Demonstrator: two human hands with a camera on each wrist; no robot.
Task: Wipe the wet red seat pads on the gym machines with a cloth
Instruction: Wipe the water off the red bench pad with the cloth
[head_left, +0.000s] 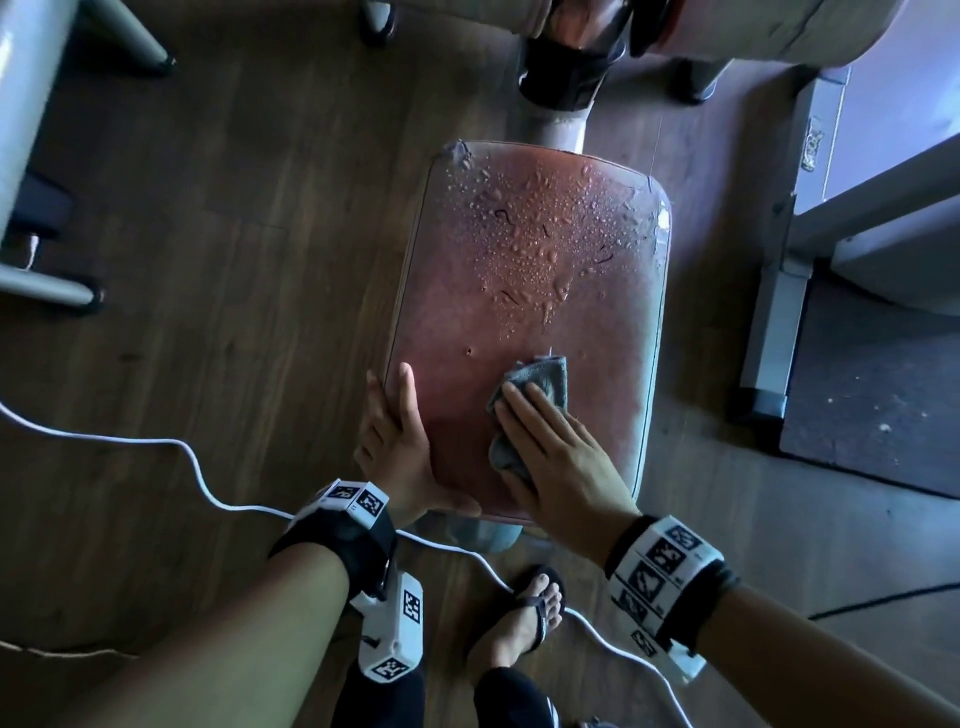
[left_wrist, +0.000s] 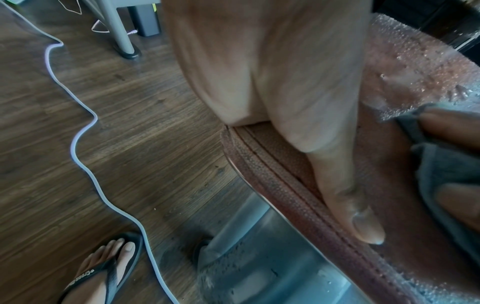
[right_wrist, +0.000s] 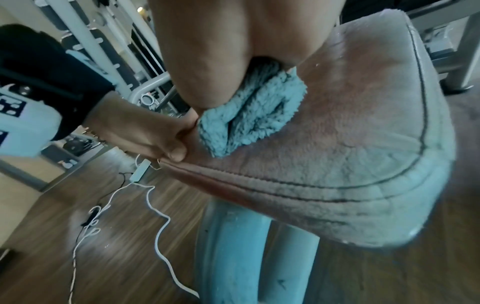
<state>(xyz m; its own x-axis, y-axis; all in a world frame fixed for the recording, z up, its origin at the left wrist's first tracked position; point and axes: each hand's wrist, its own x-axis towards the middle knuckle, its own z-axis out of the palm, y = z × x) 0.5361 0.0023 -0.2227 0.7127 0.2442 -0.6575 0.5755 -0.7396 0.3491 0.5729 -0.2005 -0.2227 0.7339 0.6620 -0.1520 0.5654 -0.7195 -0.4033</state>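
The red seat pad (head_left: 519, 291) (left_wrist: 285, 195) (right_wrist: 350, 144) fills the middle of the head view. Water drops cover its far half, while the near half looks dull and smeared. A folded grey cloth (head_left: 540, 379) (left_wrist: 441, 164) (right_wrist: 254, 115) lies on the near half of the pad. My right hand (head_left: 556, 457) (right_wrist: 221, 51) presses flat on the cloth with straight fingers (left_wrist: 457, 123). My left hand (head_left: 400, 441) (left_wrist: 298, 82) (right_wrist: 137, 127) holds the pad's near-left corner, with the thumb on top by the seam and the fingers along the left side.
The pad stands on a pale metal post (head_left: 558, 124) (right_wrist: 233, 257) over a wooden floor. A white cable (head_left: 197, 467) (left_wrist: 78, 133) snakes past my sandalled foot (head_left: 530, 613). Grey machine frames stand at the left (head_left: 31, 156) and right (head_left: 779, 291), beside a dark mat (head_left: 883, 395).
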